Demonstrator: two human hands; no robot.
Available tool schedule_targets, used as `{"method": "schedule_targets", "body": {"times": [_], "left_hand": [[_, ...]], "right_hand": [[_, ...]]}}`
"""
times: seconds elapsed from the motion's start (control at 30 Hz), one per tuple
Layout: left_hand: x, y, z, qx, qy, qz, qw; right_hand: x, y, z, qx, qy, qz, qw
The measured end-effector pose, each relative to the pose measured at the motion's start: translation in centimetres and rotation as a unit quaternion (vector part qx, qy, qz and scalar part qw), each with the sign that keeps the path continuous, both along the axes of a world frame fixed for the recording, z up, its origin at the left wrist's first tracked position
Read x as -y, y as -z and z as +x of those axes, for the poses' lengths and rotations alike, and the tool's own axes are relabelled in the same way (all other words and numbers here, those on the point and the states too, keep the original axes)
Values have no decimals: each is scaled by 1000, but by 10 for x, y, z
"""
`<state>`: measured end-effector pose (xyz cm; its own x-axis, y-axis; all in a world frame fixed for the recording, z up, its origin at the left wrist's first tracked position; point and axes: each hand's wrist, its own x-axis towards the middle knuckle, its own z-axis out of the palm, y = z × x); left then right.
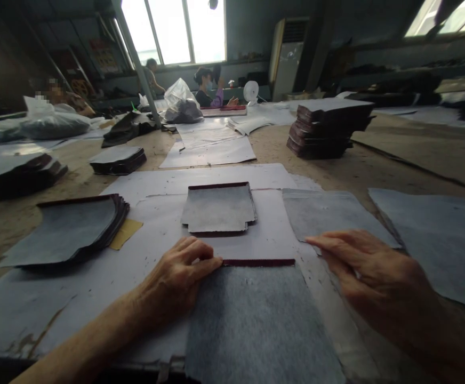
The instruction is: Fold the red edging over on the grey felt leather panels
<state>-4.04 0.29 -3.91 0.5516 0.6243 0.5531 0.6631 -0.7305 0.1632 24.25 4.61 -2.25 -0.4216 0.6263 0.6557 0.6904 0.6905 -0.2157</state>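
A grey, fabric-like sheet (260, 320) lies in front of me, with a dark red folded strip (258, 262) along its far edge. My left hand (182, 266) is closed, its thumb and fingertip at the left end of that strip. To the right, my right hand (370, 274) has its fingers pressed together, tips at the near left corner of another grey sheet (336, 213). What these fingers hold, if anything, is hidden. Just beyond the near sheet sits a small stack of notched grey pieces (218, 208) with a dark red far edge.
Left stand a curled stack of grey sheets (68, 229), a yellow scrap (126, 234) and a smaller stack (117, 159). A tall dark stack (324, 128) is at the back right. More grey material (436, 229) lies far right. Several people sit or stand beyond the table.
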Motion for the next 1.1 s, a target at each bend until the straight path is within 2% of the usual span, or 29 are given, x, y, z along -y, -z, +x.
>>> {"method": "schedule_targets", "body": {"times": [0.1, 0.17, 0.23, 0.4, 0.53, 0.67, 0.87, 1.1], "left_hand": [[2, 0, 2, -26, -3, 29, 999], [2, 0, 3, -33, -6, 36, 999], [2, 1, 3, -31, -8, 33, 999], [0, 0, -5, 3, -4, -7, 1000], [4, -2, -20, 35, -9, -25, 999], [8, -2, -24, 19, -29, -30, 999], [6, 1, -22, -12, -35, -7, 999], [7, 0, -21, -58, -25, 43, 997]], "right_hand": [[8, -2, -38, 24, -116, 28, 993], [11, 1, -63, 35, -190, -4, 981], [12, 8, -82, 59, -226, -33, 972], [10, 20, -89, 117, -236, -22, 964], [11, 18, -86, 133, -248, -32, 959], [11, 15, -87, 134, -250, -32, 958], [10, 17, -87, 130, -247, -23, 960], [8, 8, -93, 177, -251, -93, 947]]}}
